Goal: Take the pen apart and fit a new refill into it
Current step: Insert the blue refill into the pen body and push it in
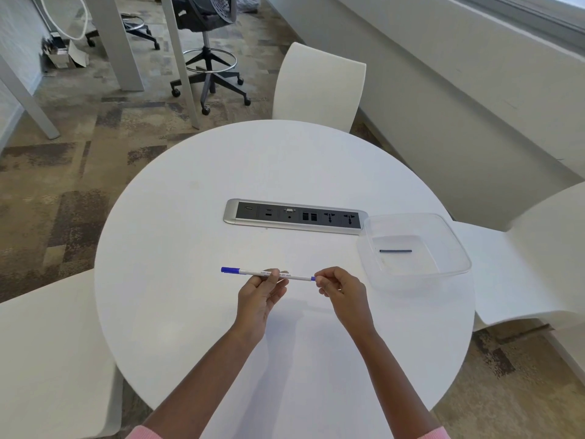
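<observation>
The left hand (258, 293) grips the pen (269, 274) mid-barrel; the right hand (340, 291) pinches its blue end plug (313, 278). Best twist gently, pulling straight along the barrel.

Counted: few things, two hands, one table.
One pen (269, 274) sits in the grip of two hands, left (258, 296) and right (342, 291); right of the grip one clear container (443, 274) holds one dark refill (395, 250); beyond it, one socket panel (296, 216); one round table (190, 217); three white chairs.

Your right hand (340, 288) hides the pen (269, 274)'s blue end; its barrel print blurs, and the bottom edge crops your sleeves (142, 434).
</observation>
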{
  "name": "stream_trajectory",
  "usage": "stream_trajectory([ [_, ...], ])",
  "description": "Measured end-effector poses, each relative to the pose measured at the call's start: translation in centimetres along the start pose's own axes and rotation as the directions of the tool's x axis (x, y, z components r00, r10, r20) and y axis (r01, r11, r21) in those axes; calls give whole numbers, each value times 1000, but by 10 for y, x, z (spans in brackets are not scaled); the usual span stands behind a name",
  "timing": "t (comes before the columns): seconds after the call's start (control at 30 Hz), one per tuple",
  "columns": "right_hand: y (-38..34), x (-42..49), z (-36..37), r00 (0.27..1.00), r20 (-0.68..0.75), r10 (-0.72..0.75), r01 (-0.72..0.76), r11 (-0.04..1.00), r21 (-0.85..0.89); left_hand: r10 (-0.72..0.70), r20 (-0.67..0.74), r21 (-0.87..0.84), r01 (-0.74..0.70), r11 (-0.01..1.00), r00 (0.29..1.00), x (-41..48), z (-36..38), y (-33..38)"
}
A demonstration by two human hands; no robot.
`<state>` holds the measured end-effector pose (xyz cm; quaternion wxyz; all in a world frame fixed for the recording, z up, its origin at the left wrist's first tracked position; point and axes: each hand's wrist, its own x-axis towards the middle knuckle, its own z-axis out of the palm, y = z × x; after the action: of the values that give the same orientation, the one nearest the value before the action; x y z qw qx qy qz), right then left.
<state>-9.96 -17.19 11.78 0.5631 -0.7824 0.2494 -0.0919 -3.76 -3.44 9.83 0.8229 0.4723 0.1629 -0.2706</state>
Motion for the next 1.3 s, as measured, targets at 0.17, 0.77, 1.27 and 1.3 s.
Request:
stream_trajectory([
  [0.17,2,1,-2,1000,-11,20,-19,999,28,0,28,-80,2,997,1000,-2,2,-1],
  [0.77,8,-3,-3,999,-1,45,-45,999,13,20,26,-159,-16,987,999,-7,5,-2],
  [1.27,5,-7,-4,998,42,48,-47,999,-15,57,46,-139,-50,989,997,-10,6,-3],
  [1.3,5,-8,-4,998,40,41,-40,999,-16,59,44,-140,-52,989,997,-10,6,-3],
])
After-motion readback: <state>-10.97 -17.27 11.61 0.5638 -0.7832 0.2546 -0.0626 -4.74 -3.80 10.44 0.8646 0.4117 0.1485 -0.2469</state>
